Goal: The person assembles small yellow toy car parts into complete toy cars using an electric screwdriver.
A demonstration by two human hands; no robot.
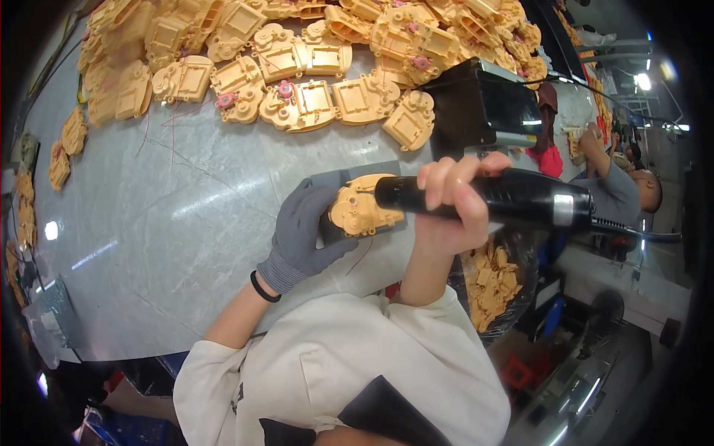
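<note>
Hands: gloved left hand is curled around the left side of a dark block and the yellow housing on it, can't tell how hard it's squeezing; bare right hand has a proper grip on a black power tool
Far-left strays: couple of loose housings near that side of the bench, a stray elbow could probably knock them off
Pile at the back: heaped housings, thin red wires poking out; pull one out carelessly and I'd bet a wire snags
Glove: fingers pretty close to the tool's nose, so a slip could catch the fabric, imo the biggest worry
Housing on the block: right in front of the person, tool nose over it; if the left hand relaxes or the tool pushes sideways, it could skid or tip
Little wire: a thin lead hangs off the near side, might get pinched if the housing shifts
Tool angle: tip's hidden, so can't tell if it's square; crooked could mean scarred plastic
Writing: silvery patch on the tool could be a label, too blurry to read; nothing else legible to me
Cord: black cable runs off right, a tug there could drag the tool off line
</note>
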